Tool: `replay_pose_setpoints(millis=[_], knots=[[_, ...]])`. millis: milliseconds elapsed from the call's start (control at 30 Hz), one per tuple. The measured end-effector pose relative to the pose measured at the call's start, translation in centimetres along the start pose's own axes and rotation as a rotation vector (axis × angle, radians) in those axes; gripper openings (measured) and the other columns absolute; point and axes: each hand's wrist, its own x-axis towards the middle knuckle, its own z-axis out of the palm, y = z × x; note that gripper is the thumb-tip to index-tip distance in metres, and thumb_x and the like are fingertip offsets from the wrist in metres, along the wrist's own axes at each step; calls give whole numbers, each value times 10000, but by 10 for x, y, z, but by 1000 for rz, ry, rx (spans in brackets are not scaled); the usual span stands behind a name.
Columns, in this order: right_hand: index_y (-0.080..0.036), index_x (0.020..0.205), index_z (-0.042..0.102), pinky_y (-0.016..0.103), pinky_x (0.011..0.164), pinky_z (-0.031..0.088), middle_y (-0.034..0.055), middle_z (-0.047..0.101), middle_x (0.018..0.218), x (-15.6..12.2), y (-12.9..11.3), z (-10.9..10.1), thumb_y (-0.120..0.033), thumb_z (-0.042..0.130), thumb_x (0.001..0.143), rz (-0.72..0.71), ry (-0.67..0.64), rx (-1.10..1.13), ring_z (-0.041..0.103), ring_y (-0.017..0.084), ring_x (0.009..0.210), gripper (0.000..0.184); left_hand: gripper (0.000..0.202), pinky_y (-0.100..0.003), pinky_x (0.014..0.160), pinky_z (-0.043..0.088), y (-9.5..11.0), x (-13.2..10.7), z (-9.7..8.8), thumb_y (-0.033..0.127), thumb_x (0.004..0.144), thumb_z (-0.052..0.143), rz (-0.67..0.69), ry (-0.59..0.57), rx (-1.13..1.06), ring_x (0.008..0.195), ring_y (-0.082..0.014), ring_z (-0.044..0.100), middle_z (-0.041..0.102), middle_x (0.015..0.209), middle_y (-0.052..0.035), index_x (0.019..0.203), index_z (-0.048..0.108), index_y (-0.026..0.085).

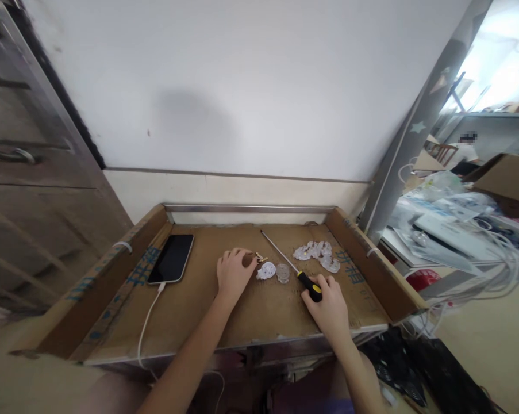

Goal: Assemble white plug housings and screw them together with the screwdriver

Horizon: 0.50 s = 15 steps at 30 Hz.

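My right hand (328, 302) is closed around the black and yellow handle of a screwdriver (307, 284), whose long shaft points away and to the left over the cardboard. My left hand (234, 271) rests on the cardboard with fingers curled, its thumb and fingertips at some small brass-coloured metal pieces (261, 258). Whether it grips one of them is too small to make out. Just right of these lie a white plastic piece (266, 271) and a round clear plastic piece (283, 274). Several more clear plastic pieces (315, 250) are grouped beyond the screwdriver.
A phone (172, 259) with a white charging cable (147, 319) lies at the left. Cardboard walls (373, 267) border the work surface, against a white wall (259, 98). To the right stands a cluttered table (449, 230); a person (464, 152) is farther back.
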Motion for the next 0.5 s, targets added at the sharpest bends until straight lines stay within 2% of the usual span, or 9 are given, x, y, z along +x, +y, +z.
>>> replay_pose_setpoints(millis=[167,500], knots=[[-214,877,572,325,739,422,43,537,863,0,0,0,-305,521,744,3,-7,11,518,209,844,169,185,-360,780,386,-1,-1,2,389,812,569,23,-27,36,945,-241,548,675,988,-13,878,682,259],[-211,872,580,324,755,425,37,546,860,1,1,0,-289,530,733,14,-17,45,520,202,849,167,154,-360,804,365,1,1,5,311,846,537,73,-73,32,934,-225,551,687,952,-12,854,678,249]])
